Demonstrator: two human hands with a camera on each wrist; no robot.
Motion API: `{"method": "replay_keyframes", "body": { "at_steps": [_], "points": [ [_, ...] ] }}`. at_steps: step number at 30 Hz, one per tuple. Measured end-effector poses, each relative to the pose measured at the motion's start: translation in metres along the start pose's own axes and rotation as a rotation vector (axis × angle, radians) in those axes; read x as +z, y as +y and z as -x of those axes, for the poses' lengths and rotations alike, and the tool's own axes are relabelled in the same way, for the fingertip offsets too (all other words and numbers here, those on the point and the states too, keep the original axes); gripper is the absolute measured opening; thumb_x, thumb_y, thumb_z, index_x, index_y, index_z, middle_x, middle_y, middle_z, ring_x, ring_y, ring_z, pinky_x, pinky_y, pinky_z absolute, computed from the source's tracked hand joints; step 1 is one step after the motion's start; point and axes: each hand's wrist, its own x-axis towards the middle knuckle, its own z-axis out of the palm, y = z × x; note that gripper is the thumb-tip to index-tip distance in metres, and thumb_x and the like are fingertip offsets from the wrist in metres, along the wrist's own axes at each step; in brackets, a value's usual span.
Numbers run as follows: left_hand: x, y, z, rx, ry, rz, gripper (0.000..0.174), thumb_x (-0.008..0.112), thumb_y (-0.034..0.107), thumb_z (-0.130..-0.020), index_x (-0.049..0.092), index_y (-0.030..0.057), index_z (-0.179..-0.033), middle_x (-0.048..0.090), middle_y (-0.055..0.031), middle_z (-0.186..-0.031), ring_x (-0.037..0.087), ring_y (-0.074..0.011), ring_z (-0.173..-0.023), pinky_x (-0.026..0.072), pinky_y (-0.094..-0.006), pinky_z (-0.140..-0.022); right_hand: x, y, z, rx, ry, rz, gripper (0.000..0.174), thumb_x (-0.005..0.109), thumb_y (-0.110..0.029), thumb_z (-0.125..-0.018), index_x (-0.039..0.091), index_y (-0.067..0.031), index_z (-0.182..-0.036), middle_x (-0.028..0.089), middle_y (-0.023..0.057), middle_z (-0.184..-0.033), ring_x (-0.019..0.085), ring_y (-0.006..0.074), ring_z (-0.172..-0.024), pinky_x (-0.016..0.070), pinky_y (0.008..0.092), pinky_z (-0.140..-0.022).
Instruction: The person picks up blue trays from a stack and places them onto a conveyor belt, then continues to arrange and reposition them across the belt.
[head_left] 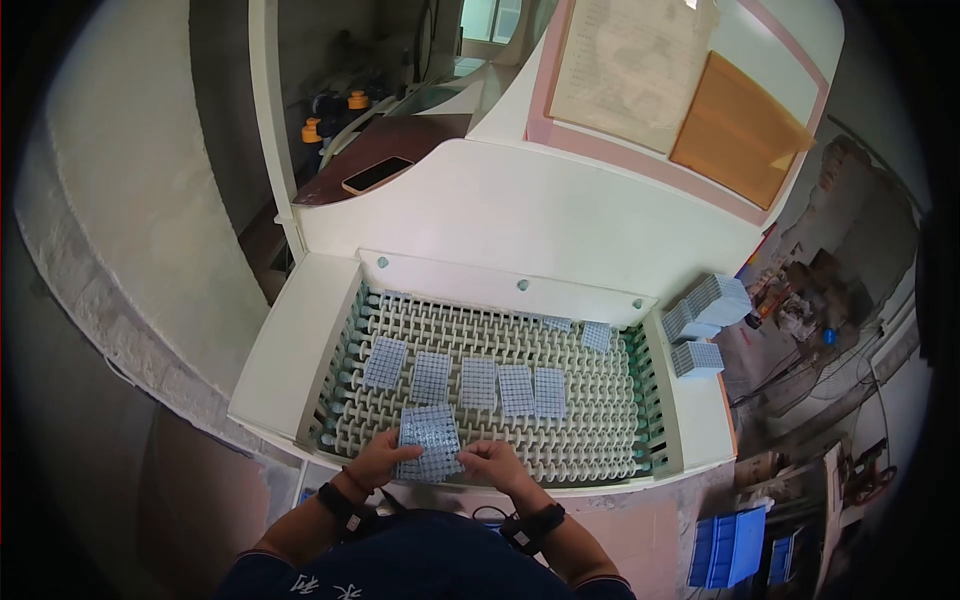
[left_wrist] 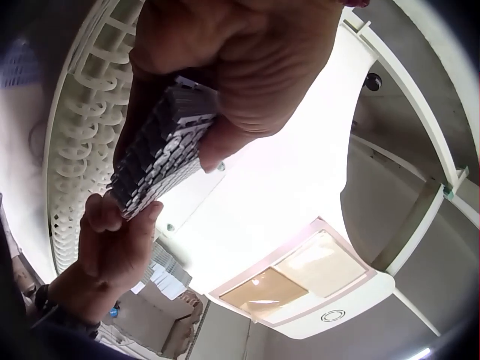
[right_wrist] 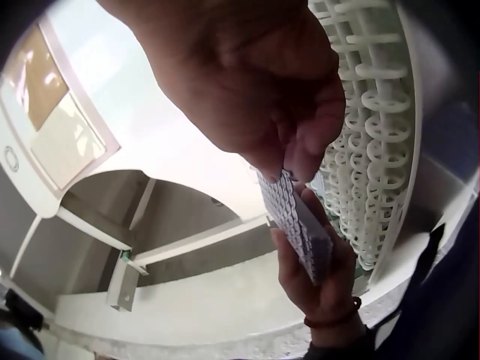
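A stack of grey-blue sheets (head_left: 430,440), gridded into small squares, is tilted over the front edge of a roller conveyor (head_left: 590,440). My left hand (head_left: 372,462) grips the stack along its left side, thumb on the gridded face. At the right edge, my right hand (head_left: 497,466) pinches the stack's corner between thumb and fingertips. The right wrist view shows the layered edge of the stack (right_wrist: 296,221) between both hands. Several single gridded sheets (head_left: 478,383) lie in a row across the rollers, just beyond the hands.
More gridded sheets (head_left: 596,336) lie at the conveyor's far side. Stacks of sheets (head_left: 718,300) stand on the machine's right ledge. A white machine hood (head_left: 480,220) rises behind the rollers. One phone (head_left: 378,175) rests at the back left, and a blue crate (head_left: 725,548) stands lower right.
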Motion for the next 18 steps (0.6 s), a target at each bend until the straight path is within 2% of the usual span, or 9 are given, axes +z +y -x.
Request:
{"method": "replay_keyframes", "body": {
  "at_steps": [3,5,7,9,10,12,13,16,18],
  "points": [
    [0.002,0.003,0.007,0.032,0.033,-0.021,0.037,0.054,0.002,-0.084,0.045,-0.0026,-0.12,0.057,-0.0117,-0.112,0.058,-0.0213,-0.099,0.0481,-0.034,-0.087,-0.02,-0.009,0.005,0.012,0.085,-0.062,0.015,0.063,-0.016,-0.084,0.063,-0.0006,-0.087,0.06,0.0016,-0.066,0.055,0.0072,-0.054,0.0449,0.0203,-0.049],
    [-0.003,0.003,0.012,0.042,0.053,0.005,0.036,0.054,0.002,-0.084,0.046,-0.0025,-0.119,0.057,-0.0116,-0.111,0.058,-0.0215,-0.099,0.0479,-0.0347,-0.087,-0.061,-0.005,0.005,-0.049,0.306,-0.185,0.015,0.061,-0.015,-0.084,0.063,0.0003,-0.085,0.059,0.002,-0.064,0.054,0.0079,-0.051,0.0433,0.0198,-0.046],
    [-0.011,0.0,0.017,0.047,0.036,0.047,0.038,0.055,0.002,-0.084,0.045,-0.0025,-0.12,0.056,-0.0119,-0.112,0.058,-0.0221,-0.1,0.0477,-0.0354,-0.088,-0.117,0.001,0.008,-0.183,0.484,-0.039,0.018,0.059,-0.016,-0.086,0.062,0.0016,-0.083,0.059,0.0025,-0.063,0.054,0.0077,-0.05,0.0425,0.0191,-0.046],
    [-0.015,0.0,0.023,0.074,0.003,0.164,0.041,0.054,0.002,-0.084,0.042,-0.0024,-0.123,0.054,-0.0134,-0.116,0.056,-0.0245,-0.104,0.0462,-0.038,-0.09,-0.173,0.011,0.009,-0.169,0.694,0.079,0.019,0.062,-0.019,-0.082,0.064,0.0002,-0.084,0.06,0.0047,-0.061,0.055,0.0111,-0.05,0.0447,0.0238,-0.048],
    [-0.014,0.001,0.029,0.094,-0.033,0.232,0.043,0.053,0.002,-0.084,0.04,-0.0023,-0.125,0.053,-0.0145,-0.118,0.054,-0.0263,-0.107,0.0451,-0.0399,-0.091,-0.196,0.018,0.008,-0.179,0.717,0.076,0.019,0.062,-0.019,-0.082,0.064,0.0002,-0.084,0.06,0.0047,-0.061,0.055,0.0111,-0.05,0.0447,0.0238,-0.048],
    [-0.018,0.002,0.037,0.084,-0.092,0.287,0.048,0.052,0.001,-0.082,0.036,-0.0026,-0.128,0.05,-0.0164,-0.121,0.051,-0.0292,-0.111,0.0425,-0.0427,-0.094,-0.227,0.028,0.011,-0.201,0.975,0.768,0.022,0.067,-0.023,-0.075,0.064,-0.0026,-0.084,0.06,0.0077,-0.06,0.057,0.0191,-0.05,0.0476,0.0308,-0.053],
    [-0.023,0.0,0.039,0.082,-0.097,0.308,0.05,0.051,0.001,-0.081,0.036,-0.0036,-0.128,0.051,-0.017,-0.12,0.051,-0.0302,-0.111,0.0422,-0.044,-0.094,-0.23,0.029,0.015,-0.095,1.017,0.85,0.026,0.07,-0.026,-0.069,0.066,-0.004,-0.083,0.062,0.0107,-0.063,0.059,0.0272,-0.054,0.0486,0.0356,-0.058],
    [-0.022,0.002,0.046,0.131,-0.067,0.255,0.05,0.051,0.0,-0.079,0.037,-0.0057,-0.127,0.051,-0.0175,-0.12,0.051,-0.0313,-0.111,0.0412,-0.0459,-0.094,-0.211,0.031,0.011,-0.164,1.202,1.075,0.027,0.071,-0.027,-0.068,0.067,-0.0035,-0.081,0.064,0.0115,-0.069,0.061,0.0291,-0.061,0.0486,0.0361,-0.059],
    [-0.023,0.002,0.046,0.128,-0.031,0.207,0.049,0.053,0.0,-0.079,0.038,-0.0059,-0.125,0.052,-0.0169,-0.119,0.052,-0.0306,-0.11,0.0417,-0.0458,-0.094,-0.18,0.025,0.003,-0.281,1.107,0.951,0.033,0.073,-0.031,-0.068,0.067,-0.0035,-0.085,0.066,0.0125,-0.076,0.063,0.0263,-0.068,0.049,0.0338,-0.061]
  ]
}}
